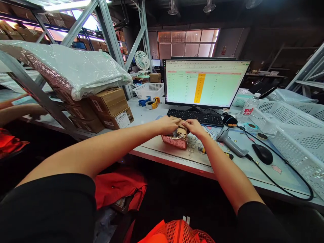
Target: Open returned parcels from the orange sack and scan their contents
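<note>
My left hand [167,125] and my right hand [193,127] meet over a small, crumpled cardboard parcel [174,141], gripping its torn top flaps. A pink label covers the parcel's front, and my fingers hide part of its top. It rests on a printed desk mat [194,152] near the front edge of the white workbench [144,116]. Nearest my right hand, a grey handheld barcode scanner [231,143] lies on the mat.
A black keyboard [194,117] and monitor [202,83] stand ahead. A black mouse [262,154], its cable and white mesh baskets [298,148] lie right. Cardboard boxes [108,108] stand left, near a blue tape dispenser [149,103]. A co-worker's arm [20,113] reaches in far left.
</note>
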A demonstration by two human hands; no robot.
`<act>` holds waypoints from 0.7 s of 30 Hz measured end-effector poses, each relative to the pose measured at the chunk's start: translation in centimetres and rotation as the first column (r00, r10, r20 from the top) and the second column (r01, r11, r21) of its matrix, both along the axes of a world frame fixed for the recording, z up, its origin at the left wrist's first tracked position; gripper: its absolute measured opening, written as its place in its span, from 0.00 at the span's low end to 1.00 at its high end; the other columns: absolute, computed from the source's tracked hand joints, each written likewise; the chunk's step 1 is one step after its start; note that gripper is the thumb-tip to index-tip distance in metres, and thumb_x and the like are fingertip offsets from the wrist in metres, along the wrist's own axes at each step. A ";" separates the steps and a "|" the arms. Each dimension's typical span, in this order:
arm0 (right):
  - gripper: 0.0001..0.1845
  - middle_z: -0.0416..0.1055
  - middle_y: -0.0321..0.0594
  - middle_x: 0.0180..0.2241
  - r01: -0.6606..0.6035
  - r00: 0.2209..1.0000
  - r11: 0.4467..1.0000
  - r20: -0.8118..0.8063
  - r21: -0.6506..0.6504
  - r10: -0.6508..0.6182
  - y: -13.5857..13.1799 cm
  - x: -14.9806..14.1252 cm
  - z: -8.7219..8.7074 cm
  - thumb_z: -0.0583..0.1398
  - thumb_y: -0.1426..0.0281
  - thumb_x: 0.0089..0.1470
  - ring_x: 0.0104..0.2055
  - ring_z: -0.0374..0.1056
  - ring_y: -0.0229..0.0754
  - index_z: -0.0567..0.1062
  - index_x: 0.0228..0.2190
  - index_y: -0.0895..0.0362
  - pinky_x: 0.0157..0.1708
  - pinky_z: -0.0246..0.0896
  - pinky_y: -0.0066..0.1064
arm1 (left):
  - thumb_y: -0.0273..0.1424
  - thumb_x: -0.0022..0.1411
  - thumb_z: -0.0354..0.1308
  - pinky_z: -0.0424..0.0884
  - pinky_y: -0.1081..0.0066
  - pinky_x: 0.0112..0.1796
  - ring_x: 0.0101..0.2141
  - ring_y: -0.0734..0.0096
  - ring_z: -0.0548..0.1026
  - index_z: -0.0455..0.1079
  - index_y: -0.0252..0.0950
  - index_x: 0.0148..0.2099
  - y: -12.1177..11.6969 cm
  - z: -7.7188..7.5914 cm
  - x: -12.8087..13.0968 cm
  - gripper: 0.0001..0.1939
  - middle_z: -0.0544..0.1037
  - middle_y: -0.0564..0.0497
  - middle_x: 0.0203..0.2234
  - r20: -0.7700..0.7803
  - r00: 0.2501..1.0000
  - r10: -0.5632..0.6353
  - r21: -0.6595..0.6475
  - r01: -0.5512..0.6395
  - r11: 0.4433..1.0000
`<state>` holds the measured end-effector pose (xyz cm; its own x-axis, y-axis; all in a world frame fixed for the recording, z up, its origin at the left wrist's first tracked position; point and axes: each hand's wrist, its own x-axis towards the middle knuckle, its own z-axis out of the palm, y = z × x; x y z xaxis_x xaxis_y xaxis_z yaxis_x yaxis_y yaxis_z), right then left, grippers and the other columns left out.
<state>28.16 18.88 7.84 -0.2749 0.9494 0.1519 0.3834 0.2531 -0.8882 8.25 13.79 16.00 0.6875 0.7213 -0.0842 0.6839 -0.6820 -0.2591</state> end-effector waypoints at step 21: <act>0.44 0.73 0.50 0.60 -0.034 0.999 0.950 0.045 0.310 0.021 -7.1 1.7 -1.5 0.72 0.70 0.43 0.59 0.70 0.52 0.70 0.62 0.56 0.62 0.64 0.45 | 0.28 0.57 0.67 0.77 0.66 0.54 0.57 0.55 0.80 0.80 0.29 0.51 -1.1 0.0 -3.2 0.18 0.72 0.29 0.65 0.446 0.894 0.037 -0.035 -0.023 0.999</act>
